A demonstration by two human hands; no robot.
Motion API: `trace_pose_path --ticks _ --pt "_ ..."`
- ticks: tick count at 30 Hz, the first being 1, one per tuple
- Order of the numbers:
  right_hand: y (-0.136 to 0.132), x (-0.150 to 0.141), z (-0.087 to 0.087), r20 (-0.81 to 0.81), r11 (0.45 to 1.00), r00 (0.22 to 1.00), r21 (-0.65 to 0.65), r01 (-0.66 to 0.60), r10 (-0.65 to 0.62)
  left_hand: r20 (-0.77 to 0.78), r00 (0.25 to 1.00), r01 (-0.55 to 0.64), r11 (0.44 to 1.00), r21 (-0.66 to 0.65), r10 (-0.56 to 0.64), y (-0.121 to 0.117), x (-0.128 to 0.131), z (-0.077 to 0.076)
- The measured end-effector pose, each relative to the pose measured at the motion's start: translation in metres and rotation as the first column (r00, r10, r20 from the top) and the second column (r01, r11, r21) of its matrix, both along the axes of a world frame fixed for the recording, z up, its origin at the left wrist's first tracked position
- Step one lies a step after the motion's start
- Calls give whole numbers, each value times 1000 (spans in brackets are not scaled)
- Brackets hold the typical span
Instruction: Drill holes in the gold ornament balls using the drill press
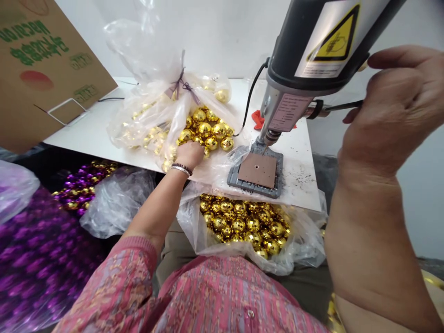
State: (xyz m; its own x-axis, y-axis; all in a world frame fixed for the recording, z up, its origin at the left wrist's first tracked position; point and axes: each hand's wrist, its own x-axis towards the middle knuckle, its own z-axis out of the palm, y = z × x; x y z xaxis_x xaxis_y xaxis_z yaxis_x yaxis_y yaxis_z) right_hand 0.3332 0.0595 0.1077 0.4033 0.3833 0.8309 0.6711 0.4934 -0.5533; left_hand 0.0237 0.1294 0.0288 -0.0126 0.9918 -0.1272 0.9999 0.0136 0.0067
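My left hand (191, 155) reaches into an open plastic bag among shiny gold mirror-faceted balls (205, 130) on the table. Its back faces me, and its fingers are hidden beneath it. At the right, my right hand (388, 101) is closed round the end of the feed lever (343, 106) of a small bench drill press (291, 78). Below the drill's chuck (271, 137), a brown square pad (258, 169) with a small hole lies on the grey base (255, 188). No ball sits on the pad.
A second plastic bag of gold balls (246, 224) lies open in my lap below the table edge. Purple balls (41, 259) in plastic fill the lower left. A cardboard box (52, 69) stands left; a red cloth (257, 119) lies behind the drill. Dark shavings dot the white table (298, 162).
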Motion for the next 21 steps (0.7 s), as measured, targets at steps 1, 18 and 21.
trace_pose_path --ticks 1,18,21 --pt "-1 -1 0 3 1000 1000 -3 4 -4 -11 1000 -1 1000 -31 1 1 2 -1" --pt "-14 -26 26 -135 992 990 -120 25 -42 911 387 286 958 28 -142 -26 33 -2" --pt "-9 -18 34 -109 980 993 -197 27 -50 953 301 342 932 -121 14 -25 56 -15"
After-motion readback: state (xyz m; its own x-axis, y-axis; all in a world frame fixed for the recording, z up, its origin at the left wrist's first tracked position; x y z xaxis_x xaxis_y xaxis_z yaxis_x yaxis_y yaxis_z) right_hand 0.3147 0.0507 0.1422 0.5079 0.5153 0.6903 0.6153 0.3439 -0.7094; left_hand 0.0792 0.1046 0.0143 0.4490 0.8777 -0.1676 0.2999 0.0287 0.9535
